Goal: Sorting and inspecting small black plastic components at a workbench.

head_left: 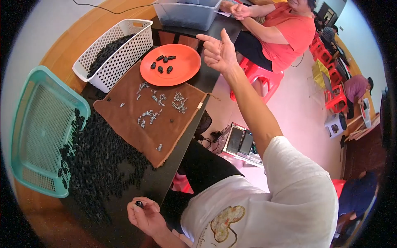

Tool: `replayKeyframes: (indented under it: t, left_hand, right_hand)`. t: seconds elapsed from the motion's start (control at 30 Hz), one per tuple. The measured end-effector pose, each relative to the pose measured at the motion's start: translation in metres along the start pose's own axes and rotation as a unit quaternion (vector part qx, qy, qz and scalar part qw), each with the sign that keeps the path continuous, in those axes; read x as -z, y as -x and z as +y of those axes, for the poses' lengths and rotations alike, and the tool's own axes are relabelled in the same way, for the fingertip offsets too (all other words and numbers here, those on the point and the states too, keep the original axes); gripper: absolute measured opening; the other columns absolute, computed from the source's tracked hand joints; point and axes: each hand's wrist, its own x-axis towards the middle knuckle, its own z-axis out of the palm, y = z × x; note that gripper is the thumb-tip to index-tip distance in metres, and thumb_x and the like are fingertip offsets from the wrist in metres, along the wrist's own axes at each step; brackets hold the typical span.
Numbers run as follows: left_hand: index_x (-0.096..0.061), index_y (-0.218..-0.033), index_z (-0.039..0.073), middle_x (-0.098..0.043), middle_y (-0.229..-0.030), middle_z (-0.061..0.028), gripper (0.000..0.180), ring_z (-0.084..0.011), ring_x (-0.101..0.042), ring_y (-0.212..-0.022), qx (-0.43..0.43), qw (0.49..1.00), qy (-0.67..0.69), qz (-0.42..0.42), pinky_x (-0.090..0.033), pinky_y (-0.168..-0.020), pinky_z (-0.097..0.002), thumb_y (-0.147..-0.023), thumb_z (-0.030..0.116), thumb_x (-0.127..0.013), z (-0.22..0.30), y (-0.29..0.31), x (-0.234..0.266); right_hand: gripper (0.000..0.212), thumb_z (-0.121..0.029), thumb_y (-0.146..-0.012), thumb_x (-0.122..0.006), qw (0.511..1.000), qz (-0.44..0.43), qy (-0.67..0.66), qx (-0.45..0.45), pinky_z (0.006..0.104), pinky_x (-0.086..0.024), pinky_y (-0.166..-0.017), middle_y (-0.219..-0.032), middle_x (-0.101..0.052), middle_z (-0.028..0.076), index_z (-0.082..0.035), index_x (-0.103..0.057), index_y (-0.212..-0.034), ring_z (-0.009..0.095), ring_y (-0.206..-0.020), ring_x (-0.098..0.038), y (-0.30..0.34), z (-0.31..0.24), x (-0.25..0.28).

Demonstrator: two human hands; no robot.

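Close to my body, my left hand (145, 217) pinches a small black ring-shaped part (139, 204) between thumb and fingers. My right hand (220, 51) is raised beyond the orange-red plate (182, 77), thumb and index finger stretched apart, the other fingers curled; nothing shows in it. Several black oval parts (166, 60) lie on the plate, which rests partly on a brown cloth (128, 120). Small silvery springs (179, 102) lie in loose clusters on the cloth. A large heap of black parts (103, 155) spreads over the table nearest my left hand.
A teal mesh basket (39, 132) borders the heap at left. Behind the cloth stands a white perforated basket (120, 64) of black parts. A translucent bin (186, 18) is at the far end. A co-worker in a red shirt (291, 31) sits on a red stool (260, 74).
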Motion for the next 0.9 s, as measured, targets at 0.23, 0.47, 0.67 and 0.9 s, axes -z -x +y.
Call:
replayKeyframes:
  t: [0.23, 0.47, 0.67, 0.9]
  left_hand:
    - [-0.048, -0.080, 0.001, -0.054, -0.075, -0.0087, 0.033, -0.0103, -0.043, -0.054, 0.003, 0.999, -0.020, 0.029, -0.037, -0.046, -0.0230, -0.099, 0.028, -0.051, 0.003, 0.000, -0.008]
    - [-0.049, -0.080, 0.001, -0.055, -0.075, -0.0079, 0.033, -0.0102, -0.044, -0.053, -0.004, 0.999, -0.040, 0.030, -0.038, -0.046, -0.0227, -0.098, 0.029, -0.052, 0.000, 0.001, -0.005]
    - [-0.050, -0.081, 0.001, -0.056, -0.076, -0.0078, 0.033, -0.0098, -0.044, -0.052, -0.006, 0.999, -0.040, 0.028, -0.038, -0.046, -0.0225, -0.098, 0.029, -0.053, 0.000, 0.000, -0.005]
    - [-0.051, -0.079, 0.002, -0.056, -0.073, -0.0072, 0.034, -0.0096, -0.043, -0.050, 0.000, 0.999, -0.038, 0.036, -0.038, -0.046, -0.0230, -0.097, 0.030, -0.055, 0.000, -0.001, -0.006]
  right_hand:
    - [0.090, -0.068, -0.095, -0.017, 0.995, 0.087, 0.041, 0.019, 0.0214, -0.018, -0.037, -0.055, -0.033, -0.003, 0.011, -0.051, -0.124, 0.007, -0.040, -0.023, -0.008, -0.011, 0.011]
    - [0.092, -0.070, -0.094, -0.016, 0.995, 0.078, 0.047, 0.029, 0.0213, -0.018, -0.037, -0.055, -0.033, -0.003, 0.011, -0.051, -0.121, 0.007, -0.040, -0.023, -0.017, -0.023, 0.030]
    - [0.097, -0.073, -0.092, -0.015, 0.994, 0.098, 0.041, 0.032, 0.0219, -0.018, -0.038, -0.055, -0.032, -0.003, 0.012, -0.047, -0.127, 0.007, -0.041, -0.023, -0.021, -0.021, 0.038]
    - [0.102, -0.076, -0.090, -0.014, 0.993, 0.100, 0.040, 0.051, 0.0226, -0.018, -0.038, -0.055, -0.031, -0.003, 0.013, -0.042, -0.130, 0.007, -0.041, -0.022, -0.022, -0.016, 0.040]
